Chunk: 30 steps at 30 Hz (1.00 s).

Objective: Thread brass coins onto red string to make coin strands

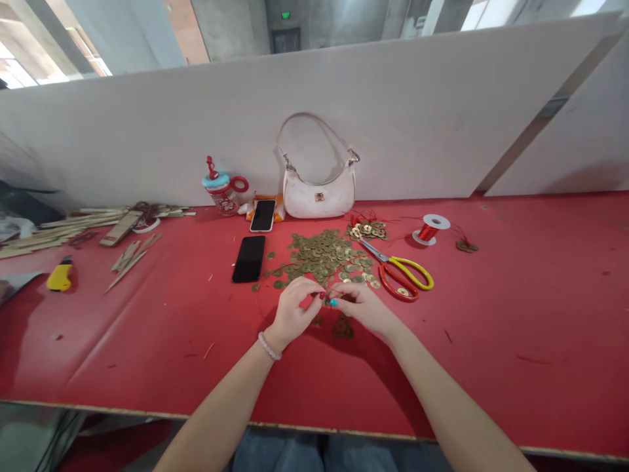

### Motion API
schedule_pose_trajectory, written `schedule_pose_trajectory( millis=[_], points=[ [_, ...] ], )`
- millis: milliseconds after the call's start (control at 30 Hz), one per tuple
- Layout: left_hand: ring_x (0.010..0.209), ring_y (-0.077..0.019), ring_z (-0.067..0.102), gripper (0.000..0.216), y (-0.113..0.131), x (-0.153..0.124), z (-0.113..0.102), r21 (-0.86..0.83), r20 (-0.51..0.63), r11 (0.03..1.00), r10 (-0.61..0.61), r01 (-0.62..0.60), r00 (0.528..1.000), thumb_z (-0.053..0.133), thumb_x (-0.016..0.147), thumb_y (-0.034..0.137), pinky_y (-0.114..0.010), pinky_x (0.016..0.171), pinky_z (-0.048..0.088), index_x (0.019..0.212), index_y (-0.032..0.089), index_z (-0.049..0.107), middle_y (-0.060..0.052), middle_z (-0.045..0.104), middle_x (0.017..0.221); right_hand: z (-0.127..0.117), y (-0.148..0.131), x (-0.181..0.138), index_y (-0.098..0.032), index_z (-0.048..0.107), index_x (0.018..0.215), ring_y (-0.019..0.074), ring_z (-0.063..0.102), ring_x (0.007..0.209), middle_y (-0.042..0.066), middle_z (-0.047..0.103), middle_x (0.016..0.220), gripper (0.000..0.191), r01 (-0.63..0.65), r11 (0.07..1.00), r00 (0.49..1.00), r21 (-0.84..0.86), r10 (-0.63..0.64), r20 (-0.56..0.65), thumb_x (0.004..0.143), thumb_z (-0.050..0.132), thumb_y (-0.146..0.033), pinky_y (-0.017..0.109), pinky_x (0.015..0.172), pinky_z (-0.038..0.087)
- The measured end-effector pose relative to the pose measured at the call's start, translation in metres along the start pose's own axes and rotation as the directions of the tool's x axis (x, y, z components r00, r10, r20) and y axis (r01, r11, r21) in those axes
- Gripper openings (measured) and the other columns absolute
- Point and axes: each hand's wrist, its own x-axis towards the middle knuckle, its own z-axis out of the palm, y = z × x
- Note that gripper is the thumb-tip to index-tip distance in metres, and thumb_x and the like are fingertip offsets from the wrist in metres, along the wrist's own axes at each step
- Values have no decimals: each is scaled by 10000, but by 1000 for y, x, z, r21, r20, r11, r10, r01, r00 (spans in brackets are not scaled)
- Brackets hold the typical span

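My left hand (293, 308) and my right hand (361, 305) meet at the middle of the red table (515, 308), fingers pinched together on a thin red string (328, 288) with a few brass coins (343, 326) hanging under them. A heap of loose brass coins (322, 255) lies just beyond my fingers. A smaller bunch of coins tied with red string (367, 229) lies behind it. Scissors (400, 272) with yellow and red handles rest right of the heap. A spool of red string (431, 230) stands further back right.
Two phones (249, 258) (263, 215) lie left of the coins. A white handbag (319, 190) and a red-lidded cup (223, 190) lean at the white back wall. Bamboo strips (59, 229) and a yellow utility knife (59, 276) lie at far left.
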Motion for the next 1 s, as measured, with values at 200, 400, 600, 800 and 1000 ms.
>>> schedule_pose_trajectory(
  millis=[200,400,600,800,1000],
  points=[
    [1278,-311,257,888,-1,-5,-3,194,363,976,-166,100,917,660,621,399,-496,1025,255,1359,187,212,-157,300,1378,-21,-1,-6,-169,501,678,58,367,474,-39,470,555,130,-45,983,998,176,52,-36,701,554,-285,197,464,295],
    [1317,-358,118,1015,5,-14,5,332,622,943,-219,0,752,673,560,427,-598,1034,86,1392,228,128,-124,166,1444,-53,-5,-18,-155,443,516,53,339,445,-56,397,463,181,-166,972,890,-164,219,401,664,526,-221,199,446,264],
    [1312,-344,144,878,4,-13,4,342,624,939,-247,26,742,633,627,413,-600,1034,71,1373,270,193,-110,228,1417,-43,-9,-17,-146,492,537,56,334,467,-49,422,491,197,-95,894,851,-438,301,430,685,530,-270,208,455,251],
    [1305,-331,168,787,3,-12,3,344,605,938,-245,29,758,595,673,418,-600,1034,66,1357,270,236,-115,252,1405,-61,-4,-18,-180,487,590,61,322,447,-53,374,504,231,-76,993,983,-95,58,-172,685,558,-379,214,436,256],
    [1294,-334,186,795,3,-12,4,342,610,939,-245,28,754,606,660,408,-607,1026,76,1355,266,245,-115,273,1393,-69,-6,-22,-183,475,553,60,322,427,-52,390,479,238,-39,998,984,-43,31,-175,664,590,-358,214,429,267]
  ],
)
